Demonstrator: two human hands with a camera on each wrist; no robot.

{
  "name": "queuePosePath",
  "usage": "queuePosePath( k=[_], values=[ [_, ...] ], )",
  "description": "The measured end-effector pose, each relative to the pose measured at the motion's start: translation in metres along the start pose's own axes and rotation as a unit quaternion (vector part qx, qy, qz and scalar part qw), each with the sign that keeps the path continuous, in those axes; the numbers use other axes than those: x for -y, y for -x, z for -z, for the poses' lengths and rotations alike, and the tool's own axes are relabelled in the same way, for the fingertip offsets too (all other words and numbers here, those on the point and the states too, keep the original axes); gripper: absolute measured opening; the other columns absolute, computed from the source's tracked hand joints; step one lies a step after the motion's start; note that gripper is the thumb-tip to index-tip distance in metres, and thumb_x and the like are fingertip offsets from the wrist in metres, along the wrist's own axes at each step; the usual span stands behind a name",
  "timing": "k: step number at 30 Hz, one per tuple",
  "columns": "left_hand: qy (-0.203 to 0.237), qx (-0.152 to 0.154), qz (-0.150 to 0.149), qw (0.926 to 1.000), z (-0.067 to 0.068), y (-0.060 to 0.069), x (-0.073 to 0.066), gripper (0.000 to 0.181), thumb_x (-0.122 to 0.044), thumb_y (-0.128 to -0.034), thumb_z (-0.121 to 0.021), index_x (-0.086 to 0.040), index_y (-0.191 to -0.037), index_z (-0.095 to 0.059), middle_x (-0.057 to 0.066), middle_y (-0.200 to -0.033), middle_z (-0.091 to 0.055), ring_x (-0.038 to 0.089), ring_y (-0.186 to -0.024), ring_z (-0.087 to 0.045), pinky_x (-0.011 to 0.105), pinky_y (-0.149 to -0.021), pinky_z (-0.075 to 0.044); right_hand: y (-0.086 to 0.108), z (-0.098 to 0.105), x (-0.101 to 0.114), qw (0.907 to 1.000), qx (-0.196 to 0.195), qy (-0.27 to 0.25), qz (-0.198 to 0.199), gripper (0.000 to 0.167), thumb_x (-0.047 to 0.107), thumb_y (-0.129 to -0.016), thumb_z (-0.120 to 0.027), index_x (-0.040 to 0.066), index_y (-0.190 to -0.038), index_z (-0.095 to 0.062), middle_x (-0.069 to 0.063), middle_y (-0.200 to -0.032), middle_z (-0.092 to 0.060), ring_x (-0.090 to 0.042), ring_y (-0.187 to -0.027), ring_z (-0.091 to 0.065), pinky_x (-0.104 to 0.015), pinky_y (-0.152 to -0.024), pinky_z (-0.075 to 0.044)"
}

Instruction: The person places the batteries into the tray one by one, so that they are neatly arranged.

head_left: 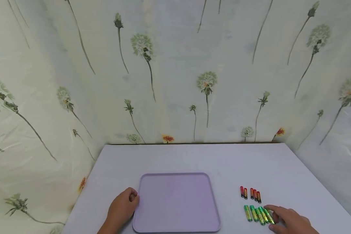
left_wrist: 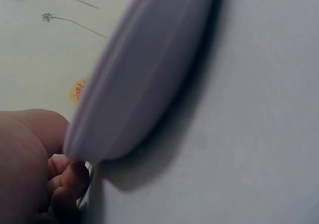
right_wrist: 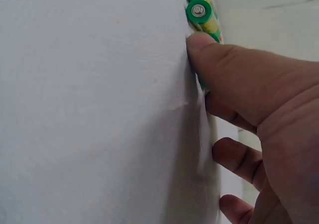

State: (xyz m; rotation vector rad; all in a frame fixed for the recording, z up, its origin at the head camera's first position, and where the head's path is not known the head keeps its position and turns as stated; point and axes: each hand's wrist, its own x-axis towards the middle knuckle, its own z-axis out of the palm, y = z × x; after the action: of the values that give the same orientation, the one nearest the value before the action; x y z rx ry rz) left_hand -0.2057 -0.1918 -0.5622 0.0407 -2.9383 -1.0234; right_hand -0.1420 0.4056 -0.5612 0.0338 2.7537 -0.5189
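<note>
A light purple tray [head_left: 175, 201] lies flat on the table, in the middle of the head view. My left hand [head_left: 122, 206] is at its left edge, fingers curled, and grips the rim between thumb and fingers. In the left wrist view the thumb [left_wrist: 47, 132] lies against the tray's side [left_wrist: 144, 79]. To the right lies a row of several green batteries [head_left: 253, 213]. My right hand [head_left: 291, 221] holds the rightmost green battery [head_left: 269, 216] between index finger and thumb. In the right wrist view the thumb [right_wrist: 219, 59] hides most of that battery; the other fingers are loosely bent.
Several smaller red and black batteries [head_left: 252, 193] lie in a row behind the green ones. The white table [head_left: 222, 159] ends at a dandelion-patterned sheet [head_left: 175, 81] behind it, and similar sheets hang at both sides.
</note>
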Motion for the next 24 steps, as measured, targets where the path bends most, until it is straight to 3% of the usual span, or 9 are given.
queuePosePath(
  k=[4,12,18,24],
  values=[
    [0.001,-0.004,-0.007,1.0000,0.001,-0.001,0.001,0.008,-0.026,-0.0942,-0.072,-0.020,-0.096,-0.068,-0.011,-0.078,-0.060,0.008,-0.070,-0.053,0.031,-0.067,-0.042,0.000,0.000,0.002,0.9998,-0.002,-0.014,-0.012,0.066,0.040,-0.083,-0.087,0.009,-0.135,-0.062,0.006,-0.090,-0.056,-0.012,-0.078,-0.048,-0.038,-0.067,-0.039],
    [-0.003,0.005,-0.012,0.9999,0.003,-0.002,0.003,0.009,-0.029,-0.0950,-0.072,-0.022,-0.096,-0.066,-0.013,-0.079,-0.059,0.008,-0.071,-0.052,0.032,-0.069,-0.042,0.001,0.004,0.005,0.9954,0.006,-0.072,-0.063,0.083,0.050,-0.075,-0.090,-0.001,-0.132,-0.058,0.003,-0.092,-0.060,-0.018,-0.085,-0.055,-0.038,-0.075,-0.048],
    [0.008,0.011,-0.009,0.9999,0.003,-0.001,0.001,0.010,-0.030,-0.0956,-0.072,-0.022,-0.098,-0.066,-0.013,-0.080,-0.061,0.008,-0.072,-0.053,0.032,-0.070,-0.042,-0.001,0.012,0.014,0.9957,-0.008,-0.072,-0.058,0.083,0.046,-0.073,-0.092,-0.001,-0.132,-0.058,0.001,-0.089,-0.060,-0.017,-0.083,-0.055,-0.037,-0.074,-0.048],
    [0.026,0.014,-0.001,0.9996,0.004,0.001,0.001,0.012,-0.030,-0.0948,-0.073,-0.021,-0.098,-0.067,-0.013,-0.081,-0.063,0.008,-0.074,-0.055,0.032,-0.071,-0.043,-0.002,0.027,0.035,0.9974,-0.014,-0.057,-0.042,0.077,0.043,-0.075,-0.092,0.000,-0.130,-0.060,0.004,-0.089,-0.061,-0.017,-0.084,-0.056,-0.037,-0.075,-0.052]
  ],
)
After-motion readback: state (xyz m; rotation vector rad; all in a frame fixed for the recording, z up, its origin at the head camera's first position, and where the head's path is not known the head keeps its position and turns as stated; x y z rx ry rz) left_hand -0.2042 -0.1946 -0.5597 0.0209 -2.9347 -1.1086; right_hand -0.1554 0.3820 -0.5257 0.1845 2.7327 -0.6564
